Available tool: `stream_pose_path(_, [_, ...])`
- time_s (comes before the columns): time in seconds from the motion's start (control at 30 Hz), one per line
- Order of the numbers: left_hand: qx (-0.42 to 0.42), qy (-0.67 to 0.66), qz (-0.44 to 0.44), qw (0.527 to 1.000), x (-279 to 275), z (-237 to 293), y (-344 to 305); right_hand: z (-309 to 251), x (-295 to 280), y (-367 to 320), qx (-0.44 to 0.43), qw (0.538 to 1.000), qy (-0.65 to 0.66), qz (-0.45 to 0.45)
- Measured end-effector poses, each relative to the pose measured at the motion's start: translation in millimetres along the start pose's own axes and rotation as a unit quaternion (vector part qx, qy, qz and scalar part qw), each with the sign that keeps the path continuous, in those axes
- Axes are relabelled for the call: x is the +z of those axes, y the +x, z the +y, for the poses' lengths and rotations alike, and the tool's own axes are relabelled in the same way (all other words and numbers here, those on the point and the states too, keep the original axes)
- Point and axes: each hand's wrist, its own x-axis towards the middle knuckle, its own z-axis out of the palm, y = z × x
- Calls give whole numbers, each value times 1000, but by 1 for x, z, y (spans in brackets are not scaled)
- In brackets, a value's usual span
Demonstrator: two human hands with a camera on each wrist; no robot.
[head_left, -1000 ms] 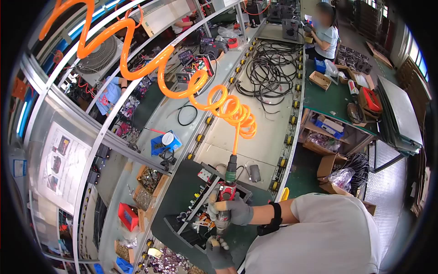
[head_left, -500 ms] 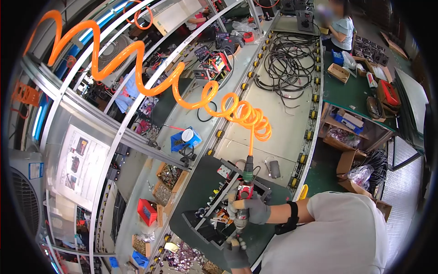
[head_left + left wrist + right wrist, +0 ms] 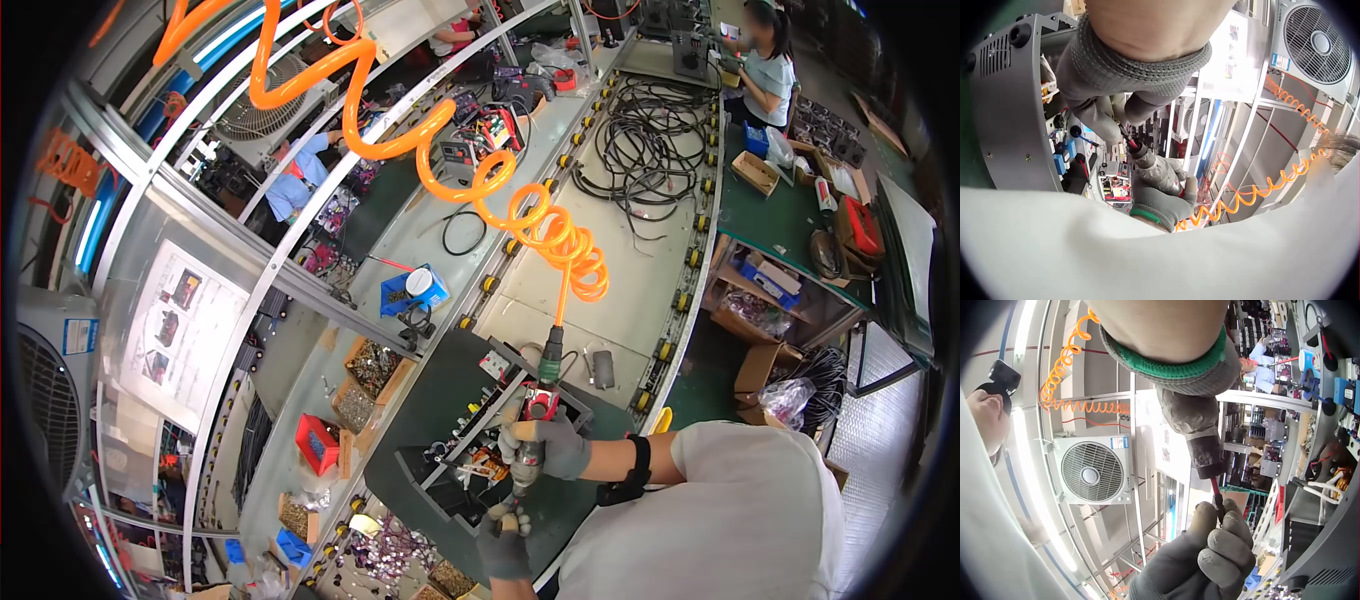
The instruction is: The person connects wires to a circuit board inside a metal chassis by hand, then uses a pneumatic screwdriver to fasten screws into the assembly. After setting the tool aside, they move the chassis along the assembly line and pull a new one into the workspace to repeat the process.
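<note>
Line: a long pale track (image 3: 530,312) edged with yellow rollers runs away to the far side, with a tangle of black cables (image 3: 640,150) lying on it.
Right side: a green tabletop (image 3: 742,215) carries cartons and a red bin; a person in a light blue top (image 3: 768,80) is at its far end.
Near end: a dark mat (image 3: 405,400) lies under an opened grey housing (image 3: 1010,119), with wires, blue parts and white connectors showing inside.
Overhead: an orange coiled hose (image 3: 565,300) comes over from the far left and down to the driver's far end.
Left side: a blue-and-white tub (image 3: 420,282) sits by a blue tray, with a red bin of small parts (image 3: 315,445) nearer.
Driver: the red and dark power driver (image 3: 541,403) is by the housing's right part, its nose pointing to the near side; I can't tell whether it touches the housing.
Right grip: the gloved right grip (image 3: 560,448) is wrapped around the driver's body, a black strap (image 3: 638,470) on that arm.
Left grip: the gloved left grip (image 3: 503,553), just nearer, is closed on the bit, thumb against fingers.
Bit: the slim bit (image 3: 1215,486), reddish at the nose and dark lower down, runs from driver to fingertips.
</note>
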Motion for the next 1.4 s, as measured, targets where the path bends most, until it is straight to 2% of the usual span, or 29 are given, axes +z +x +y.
stream_pose_path(0.1, [17,22,7,1000,2,1,-5,6,-5,2,-29,999,20,-16])
stream_pose_path(0.17, [-16,48,34,998,3,-3,0,4,0,0,-29,999,42,-5])
stream_pose_path(0.23, [-12,57,24,998,7,-1,2,3,1,-3,-40,999,4,4])
stream_pose_path(0.43, [-1,68,-7,998,6,4,-2,2,3,-7,-43,999,8,-5])
stream_pose_path(0.53, [2,101,7,995,5,7,-3,5,2,-6,-51,999,3,13])
stream_pose_path(0.6, [-4,74,-31,997,2,6,-3,6,3,-11,-55,998,14,32])
stream_pose_path(0.77, [26,113,-37,993,14,13,-10,7,7,-16,-77,997,15,27])
stream_pose_path(0.83, [92,126,-60,986,11,14,-15,5,8,-18,-69,997,20,24])
stream_pose_path(0.97, [129,123,-126,976,8,7,-16,1,10,-23,-73,997,15,14])
stream_pose_path(1.1, [116,133,-161,971,7,16,-22,-11,19,-29,-48,998,30,26])
stream_pose_path(1.17, [106,-25,-170,979,13,16,-16,-13,16,-28,-79,997,13,24])
stream_pose_path(1.23, [120,55,-81,988,4,17,5,-18,9,-26,-84,996,15,8])
stream_pose_path(1.3, [125,188,42,973,-11,17,30,-20,7,-26,-108,993,3,42])
stream_pose_path(1.37, [146,252,115,950,-32,0,69,-26,6,-26,-114,992,-12,49])
stream_pose_path(1.4, [140,254,115,950,-34,-2,79,-28,5,-26,-122,991,-21,51])
